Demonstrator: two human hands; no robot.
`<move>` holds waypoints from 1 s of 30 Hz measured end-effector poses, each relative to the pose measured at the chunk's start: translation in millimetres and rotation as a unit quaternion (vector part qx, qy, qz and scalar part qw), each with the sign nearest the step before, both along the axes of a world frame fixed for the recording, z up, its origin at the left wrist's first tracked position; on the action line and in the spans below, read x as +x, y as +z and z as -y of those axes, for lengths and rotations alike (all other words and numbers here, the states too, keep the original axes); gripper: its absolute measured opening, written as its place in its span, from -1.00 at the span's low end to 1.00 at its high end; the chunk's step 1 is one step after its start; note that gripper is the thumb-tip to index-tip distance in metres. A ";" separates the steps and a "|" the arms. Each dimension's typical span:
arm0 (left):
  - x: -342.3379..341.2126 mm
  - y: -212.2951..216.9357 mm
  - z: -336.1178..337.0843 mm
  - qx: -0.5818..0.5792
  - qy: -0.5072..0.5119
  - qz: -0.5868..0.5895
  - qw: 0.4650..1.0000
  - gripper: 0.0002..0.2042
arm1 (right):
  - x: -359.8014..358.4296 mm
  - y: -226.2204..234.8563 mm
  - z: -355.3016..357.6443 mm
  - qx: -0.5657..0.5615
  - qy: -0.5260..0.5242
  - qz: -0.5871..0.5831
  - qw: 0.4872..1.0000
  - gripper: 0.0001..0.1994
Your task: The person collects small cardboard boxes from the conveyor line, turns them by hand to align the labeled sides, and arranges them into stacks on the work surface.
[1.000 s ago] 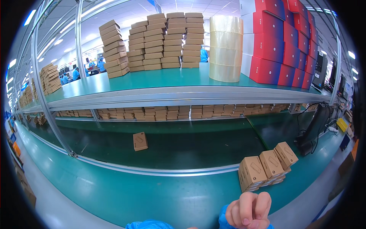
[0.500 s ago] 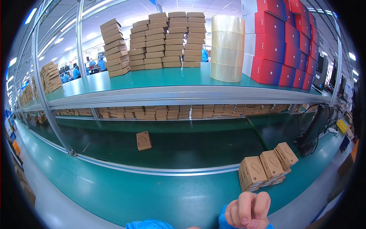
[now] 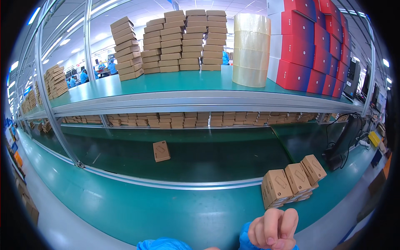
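Note:
My right hand (image 3: 273, 229) is closed, its fingers curled toward the thumb, at the lower edge right of the middle. Nothing shows between its fingers. It is held in front of a small group of brown cartons (image 3: 277, 186) on the green bench, apart from them. Of my left arm, only the blue sleeve (image 3: 163, 244) and a sliver of skin show at the bottom edge; its fingers are out of view. One brown carton (image 3: 161, 151) lies by itself on the dark green belt (image 3: 208, 160) beyond the bench, far from both hands.
The green bench (image 3: 166, 208) meets a metal rail at the belt. Above runs a shelf (image 3: 187, 85) with stacked brown cartons (image 3: 169, 43), a column of clear tape rolls (image 3: 251, 50) and red-and-blue boxes (image 3: 298, 48). A black monitor (image 3: 341, 143) with cables stands at right.
The lone carton and marks on the belt have shifted slightly right. The view has tilted a little. My right hand has stayed nearly still, curled as before.

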State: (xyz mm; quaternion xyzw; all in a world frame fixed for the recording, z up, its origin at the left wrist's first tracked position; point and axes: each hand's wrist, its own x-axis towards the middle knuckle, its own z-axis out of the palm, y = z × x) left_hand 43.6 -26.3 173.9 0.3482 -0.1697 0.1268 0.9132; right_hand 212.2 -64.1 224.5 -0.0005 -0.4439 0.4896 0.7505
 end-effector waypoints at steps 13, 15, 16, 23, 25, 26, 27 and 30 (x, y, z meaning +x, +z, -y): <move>9.3 -1.9 -30.8 0.421 -0.036 0.125 0.898 -0.65 | 1.6 0.6 -1.3 0.008 0.003 0.010 1.000 -0.68; 7.6 -0.7 -23.6 0.425 -0.041 0.111 0.897 -0.65 | 2.8 1.7 -2.0 0.011 -0.002 0.016 1.000 -0.68; 6.0 0.9 -12.0 0.241 -0.037 0.081 0.966 -0.64 | 3.6 2.4 -1.6 0.013 -0.005 0.016 1.000 -0.68; 4.2 -2.5 0.4 0.040 -0.030 0.049 0.998 -0.64 | 4.2 5.4 1.7 0.024 -0.010 0.023 0.999 -0.68; 6.6 -2.3 -20.1 0.249 -0.026 0.082 0.965 -0.65 | 3.2 3.0 -0.8 0.023 -0.002 0.019 1.000 -0.68; 7.1 -2.2 -27.1 0.448 -0.027 0.113 0.886 -0.65 | 2.8 1.9 -1.8 0.024 0.000 0.018 1.000 -0.68; 4.6 -3.2 -20.9 0.448 -0.025 0.111 0.887 -0.65 | 2.6 0.8 -2.7 0.023 0.002 0.017 1.000 -0.68; -2.4 -2.0 -1.1 0.078 0.011 0.040 0.996 -0.65 | 1.9 -0.6 -3.6 0.027 -0.002 0.020 0.999 -0.68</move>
